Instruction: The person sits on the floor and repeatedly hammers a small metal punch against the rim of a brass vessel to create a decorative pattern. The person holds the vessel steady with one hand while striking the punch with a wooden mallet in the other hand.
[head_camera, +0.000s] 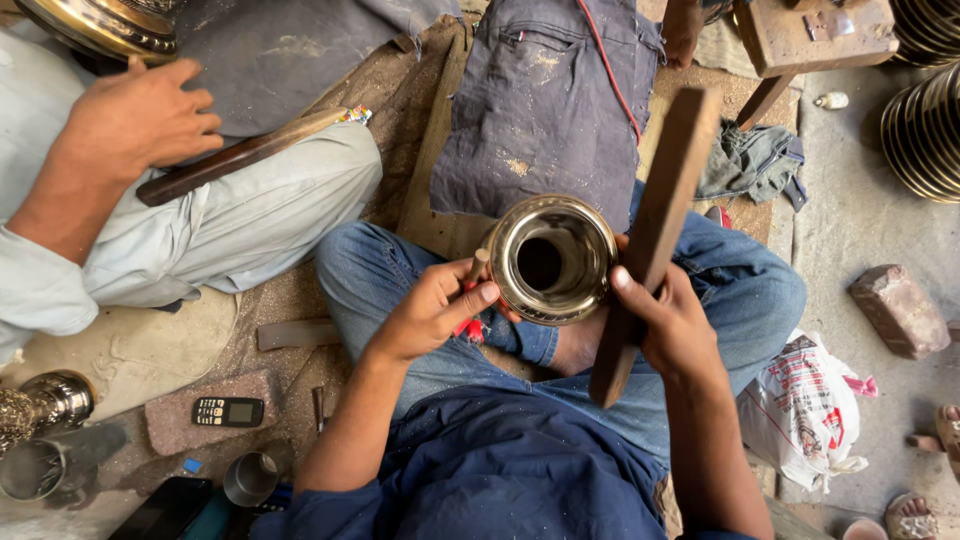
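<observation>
A shiny brass cylinder (551, 259), open end up, stands between my crossed legs in blue jeans. My left hand (432, 310) grips a thin wooden-handled tool (478, 268) with a red part, its tip against the cylinder's left rim. My right hand (668, 322) holds a long flat wooden bat (655, 235) upright-tilted beside the cylinder's right side, thumb close to the rim.
Another person in pale clothes sits at the left, a hand (135, 122) over a dark wooden stick (240, 156). A phone (227, 411) lies on a brick. Brass pieces (925, 130) stack at right, with a brick (900, 310), a plastic bag (810, 400) and a wooden stool (800, 40).
</observation>
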